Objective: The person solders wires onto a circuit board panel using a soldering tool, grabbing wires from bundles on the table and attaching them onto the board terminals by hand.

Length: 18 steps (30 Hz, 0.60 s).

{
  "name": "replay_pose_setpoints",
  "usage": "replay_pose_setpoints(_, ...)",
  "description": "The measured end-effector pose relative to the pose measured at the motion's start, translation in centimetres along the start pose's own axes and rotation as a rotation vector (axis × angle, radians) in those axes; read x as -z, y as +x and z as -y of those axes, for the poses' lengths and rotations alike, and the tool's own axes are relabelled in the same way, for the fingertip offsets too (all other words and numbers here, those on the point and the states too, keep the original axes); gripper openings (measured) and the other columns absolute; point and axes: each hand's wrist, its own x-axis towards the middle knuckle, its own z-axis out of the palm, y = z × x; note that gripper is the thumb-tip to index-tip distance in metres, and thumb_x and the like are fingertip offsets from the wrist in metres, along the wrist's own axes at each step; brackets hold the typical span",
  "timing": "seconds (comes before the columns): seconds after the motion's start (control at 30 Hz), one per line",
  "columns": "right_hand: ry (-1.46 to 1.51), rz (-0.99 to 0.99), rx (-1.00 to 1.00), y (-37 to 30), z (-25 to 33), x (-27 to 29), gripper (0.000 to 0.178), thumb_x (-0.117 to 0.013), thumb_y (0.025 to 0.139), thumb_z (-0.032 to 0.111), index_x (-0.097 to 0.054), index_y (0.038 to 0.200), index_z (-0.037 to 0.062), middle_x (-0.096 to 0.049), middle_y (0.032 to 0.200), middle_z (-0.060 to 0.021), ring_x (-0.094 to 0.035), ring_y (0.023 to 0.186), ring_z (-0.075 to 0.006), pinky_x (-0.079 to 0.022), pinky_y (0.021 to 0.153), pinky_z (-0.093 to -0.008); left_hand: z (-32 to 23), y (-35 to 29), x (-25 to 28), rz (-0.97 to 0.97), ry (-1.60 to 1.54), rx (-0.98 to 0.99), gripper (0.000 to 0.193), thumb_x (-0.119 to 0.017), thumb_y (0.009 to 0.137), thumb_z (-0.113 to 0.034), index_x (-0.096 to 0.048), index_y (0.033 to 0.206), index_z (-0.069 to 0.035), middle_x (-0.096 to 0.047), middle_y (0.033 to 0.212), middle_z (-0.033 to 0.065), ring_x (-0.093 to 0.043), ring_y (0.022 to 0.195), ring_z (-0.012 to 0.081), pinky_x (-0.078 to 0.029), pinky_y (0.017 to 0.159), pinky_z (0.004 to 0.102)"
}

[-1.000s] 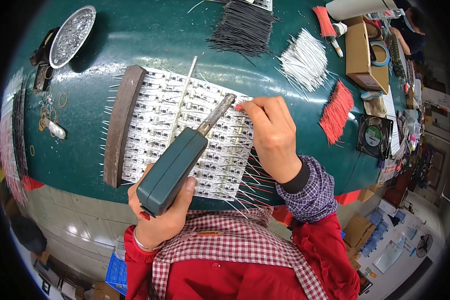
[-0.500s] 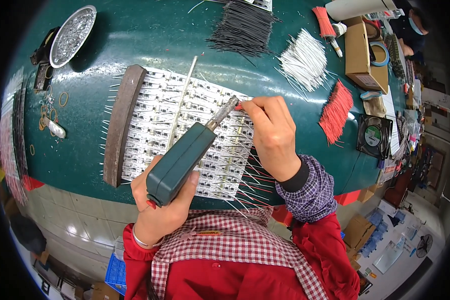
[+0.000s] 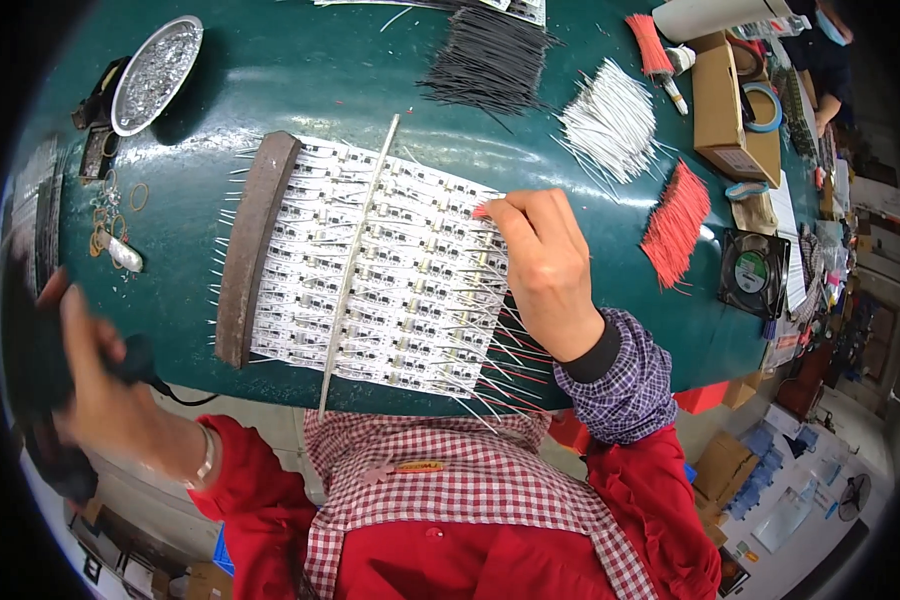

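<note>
Near the top right corner of a sheet of small white circuit boards (image 3: 410, 345), my right hand (image 3: 547, 270) pinches red wires (image 3: 482, 211) between thumb and fingertips. My left hand (image 3: 120, 400), blurred by motion, is out at the table's left edge. It grips the dark green soldering gun (image 3: 40, 345), which is badly smeared, with a black cord (image 3: 185, 400) trailing from it. A brown bar (image 3: 255, 250) lies across the sheet's left side, and a thin pale rod (image 3: 355, 250) crosses its middle. White and red wires stick out along the right edge.
Bundles of black wires (image 3: 490, 60), white wires (image 3: 610, 120) and red wires (image 3: 677, 225) lie beyond and right. A metal dish (image 3: 157, 75) of shiny bits and rubber bands (image 3: 139, 196) are at left. A cardboard box (image 3: 720, 110) and fan (image 3: 755, 270) stand at right.
My left hand has swung the soldering gun away from the boards to the far left, uncovering the sheet and rod. My right hand stays put, still pinching the red wires.
</note>
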Motion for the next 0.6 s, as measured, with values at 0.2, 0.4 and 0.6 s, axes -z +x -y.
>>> replay_pose_setpoints(0.2,0.006,0.012,-0.003,-0.1,0.1,-0.1,0.032,-0.063,0.071,-0.006,-0.062,0.103,-0.0041,-0.057,0.1,-0.0128,-0.056,0.089,-0.0298,-0.049,0.072,-0.0368,-0.2,-5.7,0.4,0.179,-0.245,0.067,0.036,-0.06,0.088,0.011,-0.066,0.123,0.005,-0.067,0.108,0.0223,-0.047,0.055,0.0102,-0.036,0.049,0.0204)
replay_pose_setpoints(0.4,0.069,-0.096,0.006,-1.4,0.6,0.2,0.032,-0.064,0.072,-0.004,-0.064,0.104,-0.0053,-0.06,0.096,-0.0141,-0.058,0.086,-0.0308,-0.05,0.073,-0.0389,-2.2,-11.9,0.5,0.673,-0.469,0.288,0.049,-0.065,0.081,0.009,-0.057,0.129,0.008,-0.068,0.111,0.019,-0.049,0.052,0.0087,-0.037,0.045,0.0218)
replay_pose_setpoints(0.6,0.089,-0.059,-0.001,-1.6,0.7,-0.2,0.033,-0.065,0.071,-0.006,-0.066,0.104,-0.0046,-0.06,0.096,-0.013,-0.058,0.085,-0.0289,-0.05,0.071,-0.0366,-4.4,-12.3,-0.3,0.864,-0.344,0.503,0.024,-0.081,0.081,-0.004,-0.072,0.102,0.003,-0.073,0.093,0.01,-0.069,0.076,0.0169,-0.055,0.07,0.0321)
